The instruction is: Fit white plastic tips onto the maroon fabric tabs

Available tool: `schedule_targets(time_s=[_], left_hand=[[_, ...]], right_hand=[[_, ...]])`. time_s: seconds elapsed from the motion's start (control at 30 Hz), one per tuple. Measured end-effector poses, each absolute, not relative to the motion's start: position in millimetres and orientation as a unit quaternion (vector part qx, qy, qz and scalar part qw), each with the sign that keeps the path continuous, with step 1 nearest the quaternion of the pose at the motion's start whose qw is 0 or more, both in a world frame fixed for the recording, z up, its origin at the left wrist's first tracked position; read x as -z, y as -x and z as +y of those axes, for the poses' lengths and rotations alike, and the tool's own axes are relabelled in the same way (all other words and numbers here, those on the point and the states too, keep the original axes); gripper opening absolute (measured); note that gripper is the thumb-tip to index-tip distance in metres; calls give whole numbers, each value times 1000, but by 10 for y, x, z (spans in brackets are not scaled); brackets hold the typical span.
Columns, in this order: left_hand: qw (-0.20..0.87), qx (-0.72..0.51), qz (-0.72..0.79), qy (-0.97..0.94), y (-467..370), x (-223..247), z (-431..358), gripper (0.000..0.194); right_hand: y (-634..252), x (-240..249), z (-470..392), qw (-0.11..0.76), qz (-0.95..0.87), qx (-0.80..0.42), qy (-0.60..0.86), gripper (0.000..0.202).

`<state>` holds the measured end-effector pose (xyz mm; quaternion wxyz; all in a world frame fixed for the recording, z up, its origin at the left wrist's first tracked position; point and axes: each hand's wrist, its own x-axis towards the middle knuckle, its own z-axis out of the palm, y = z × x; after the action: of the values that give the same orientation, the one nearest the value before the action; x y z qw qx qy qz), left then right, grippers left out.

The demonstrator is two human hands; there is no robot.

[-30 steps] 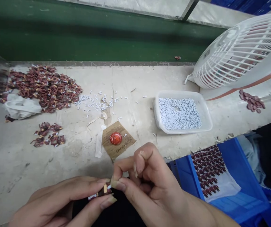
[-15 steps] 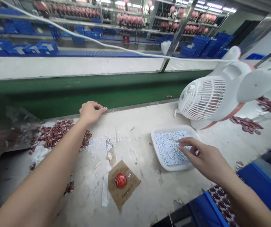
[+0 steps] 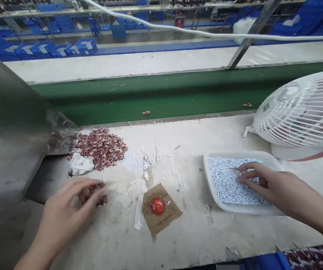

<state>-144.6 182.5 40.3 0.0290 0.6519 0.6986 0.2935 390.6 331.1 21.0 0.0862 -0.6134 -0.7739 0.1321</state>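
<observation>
My left hand (image 3: 68, 210) is low on the left of the bench, its thumb and fingers apart and curved around a small heap of dark red pieces (image 3: 102, 200). My right hand (image 3: 271, 183) reaches into a white plastic tub (image 3: 210, 187) of tiny white pieces with dark marks (image 3: 226, 183). Its fingertips are drawn together at the surface of the pieces; whatever is between them is too small to make out. Between the hands, a shiny red dome (image 3: 158, 206) sits on a brown square of tape or paper (image 3: 152, 223). One small white piece (image 3: 168, 203) lies beside the dome.
A larger pile of dark red pieces (image 3: 102, 148) and a crumpled white wad (image 3: 81, 164) lie by a metal housing (image 3: 9, 150). Loose white pieces (image 3: 138, 160) are scattered mid-bench. Red-brown pieces (image 3: 146, 113) rest on the green belt (image 3: 178, 101). A white fan (image 3: 299, 108) stands right.
My left hand has come back from the belt's edge to the small dark red heap. A red-brown piece now shows on the belt. My right hand stays at the tub; the view has shifted.
</observation>
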Motion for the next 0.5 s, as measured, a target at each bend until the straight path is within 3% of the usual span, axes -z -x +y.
schedule_targets(time_s=[0.13, 0.5], left_hand=[[-16, -280, 668, -689, 1359, -6, 1254, 23], [-24, -162, 569, -806, 1820, 231, 1387, 38]], right_hand=[[-3808, -198, 3333, 57, -784, -184, 590, 15], [-3777, -379, 3361, 24, -794, -197, 575, 22]])
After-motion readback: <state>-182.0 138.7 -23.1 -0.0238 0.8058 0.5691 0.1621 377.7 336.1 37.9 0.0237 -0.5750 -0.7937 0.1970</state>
